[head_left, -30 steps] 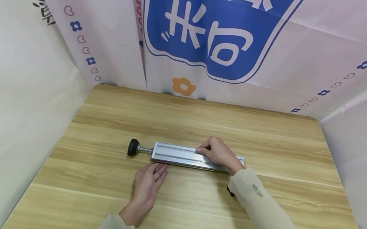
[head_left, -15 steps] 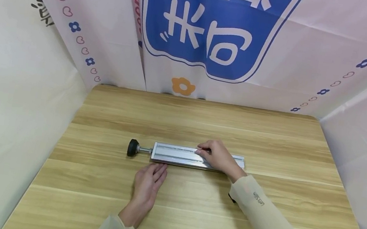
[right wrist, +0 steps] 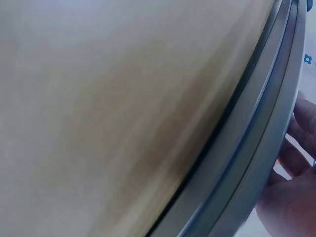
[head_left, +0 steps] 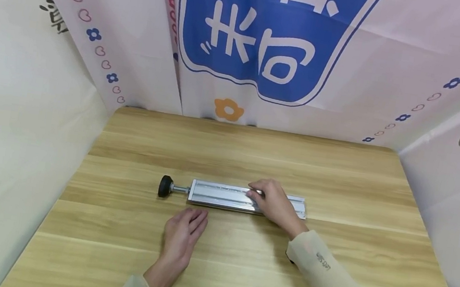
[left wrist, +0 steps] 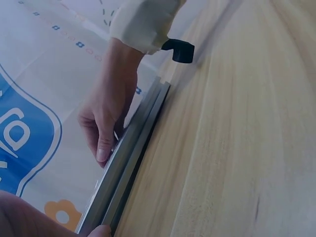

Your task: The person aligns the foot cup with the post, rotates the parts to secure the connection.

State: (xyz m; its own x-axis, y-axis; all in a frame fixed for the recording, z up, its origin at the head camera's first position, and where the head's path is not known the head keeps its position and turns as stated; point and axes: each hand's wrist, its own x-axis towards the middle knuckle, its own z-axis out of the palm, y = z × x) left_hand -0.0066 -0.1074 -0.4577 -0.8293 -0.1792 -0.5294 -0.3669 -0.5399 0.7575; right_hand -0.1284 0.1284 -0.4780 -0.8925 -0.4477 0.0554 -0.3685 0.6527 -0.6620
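Observation:
A silver aluminium profile with lengthwise grooves lies across the table. From its left end sticks a threaded rod with a black round levelling foot. My right hand reaches over the right half of the profile, thumb on its grooved top and curled fingers at its far side. In the left wrist view the thumb of the right hand points down at the profile's upper edge. My left hand lies just in front of the profile's left part, fingers straight and together, fingertips slightly short of its near edge.
The wood-grain table meets a printed white curtain with a blue panel at the back. White cloth walls stand along the left and right sides.
My left hand has drawn back a little from the profile's near edge. The right hand has shifted slightly right and its thumb and fingers have spread apart. The profile stays in place.

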